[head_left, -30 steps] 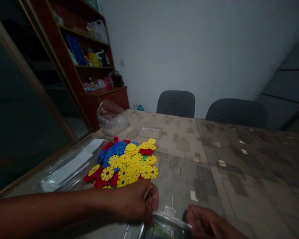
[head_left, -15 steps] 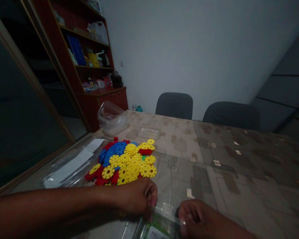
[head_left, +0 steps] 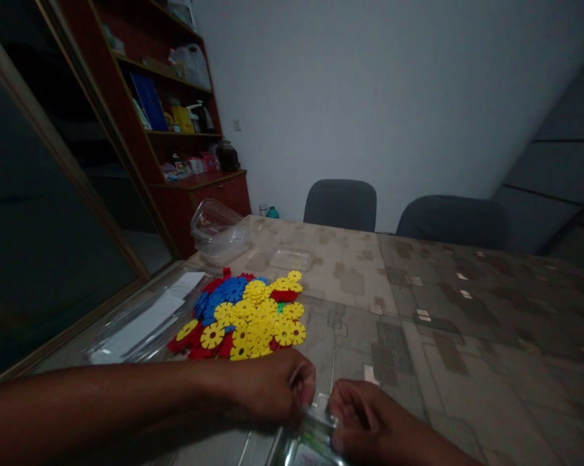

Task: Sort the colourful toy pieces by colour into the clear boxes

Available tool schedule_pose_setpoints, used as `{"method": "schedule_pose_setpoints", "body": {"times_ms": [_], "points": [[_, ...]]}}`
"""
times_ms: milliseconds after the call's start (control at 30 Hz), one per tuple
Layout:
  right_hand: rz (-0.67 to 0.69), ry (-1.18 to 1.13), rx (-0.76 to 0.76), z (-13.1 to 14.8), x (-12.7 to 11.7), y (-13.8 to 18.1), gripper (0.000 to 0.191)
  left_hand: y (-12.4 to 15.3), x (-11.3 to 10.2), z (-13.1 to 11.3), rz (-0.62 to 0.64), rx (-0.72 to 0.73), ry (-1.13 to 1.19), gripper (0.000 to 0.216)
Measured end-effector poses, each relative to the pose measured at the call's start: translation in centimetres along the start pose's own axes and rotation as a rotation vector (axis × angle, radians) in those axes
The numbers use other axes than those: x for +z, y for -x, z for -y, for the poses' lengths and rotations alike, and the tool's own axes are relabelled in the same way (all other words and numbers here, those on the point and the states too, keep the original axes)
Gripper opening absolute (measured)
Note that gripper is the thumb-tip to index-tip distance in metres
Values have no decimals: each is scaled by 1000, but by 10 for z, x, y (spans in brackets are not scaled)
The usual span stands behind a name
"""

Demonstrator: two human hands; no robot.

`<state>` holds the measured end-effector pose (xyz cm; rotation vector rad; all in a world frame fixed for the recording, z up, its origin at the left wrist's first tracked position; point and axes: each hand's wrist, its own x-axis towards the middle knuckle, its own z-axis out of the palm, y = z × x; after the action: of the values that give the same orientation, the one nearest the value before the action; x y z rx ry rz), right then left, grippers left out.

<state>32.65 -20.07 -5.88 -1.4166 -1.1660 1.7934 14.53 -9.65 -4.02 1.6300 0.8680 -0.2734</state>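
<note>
At the bottom of the head view, a clear plastic bag (head_left: pixel 305 450) with a green and white label shows in part; its lower end runs out of frame. My left hand (head_left: pixel 277 388) pinches the bag's upper edge with curled fingers. On the same edge, a short way to the right, my right hand (head_left: pixel 364 417) is closed too. Just beyond my left hand lies a heap of notched flower-shaped plastic discs (head_left: pixel 253 314), yellow, blue and red with a bit of green.
Left of the heap lies a flat clear plastic wrapper (head_left: pixel 146 320) with white strips. Clear plastic containers (head_left: pixel 221 239) stand at the table's far left, near a shallow clear lid (head_left: pixel 292 260). Two grey chairs (head_left: pixel 340 206) line the far edge; a wooden cabinet (head_left: pixel 199 184) stands beyond.
My right hand has moved left and slightly up, closer to my left hand, and the bag's edge between them is bunched shorter. The heap of discs has not changed.
</note>
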Motion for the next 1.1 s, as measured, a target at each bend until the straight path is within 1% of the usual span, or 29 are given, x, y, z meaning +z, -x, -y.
{"method": "schedule_pose_setpoints", "body": {"times_ms": [100, 167, 233, 333, 433, 533, 600, 667, 800, 867, 967, 1033, 1100], "points": [[-23, 50, 14, 1, -3, 2, 21, 0, -3, 3, 55, 72, 71, 40], [-29, 41, 21, 3, -4, 3, 21, 1, -4, 4, 51, 80, 86, 48], [-26, 31, 28, 6, -4, 4, 21, 2, -3, 4, 25, 67, 68, 50], [-32, 45, 78, 9, -2, 2, 19, 4, 0, 2, -6, 28, 21, 45], [3, 23, 120, 10, 1, -1, 16, 7, 5, 0, -60, 18, -45, 32], [58, 12, 105, 11, 4, -2, 20, 12, 10, -3, -108, 29, -105, 21], [44, 10, 71, 11, 6, -3, 24, 15, 13, -6, -126, 26, -111, 20], [37, -6, 56, 9, 7, -4, 25, 16, 15, -7, -110, 25, -83, 20], [59, -16, 72, 4, 9, -6, 28, 17, 14, -11, -66, 37, -76, 20], [48, -2, 27, 4, 9, -4, 27, 17, 11, -11, -39, 59, -60, 21], [23, 51, -39, 10, 11, 3, 22, 16, 7, -8, 38, 76, -7, 27], [-6, 91, -35, 15, 11, 5, 22, 16, 7, -5, 16, 76, -23, 27], [2, 119, 1, 20, 9, 7, 23, 17, 9, -3, -58, 84, -82, 25]]}}
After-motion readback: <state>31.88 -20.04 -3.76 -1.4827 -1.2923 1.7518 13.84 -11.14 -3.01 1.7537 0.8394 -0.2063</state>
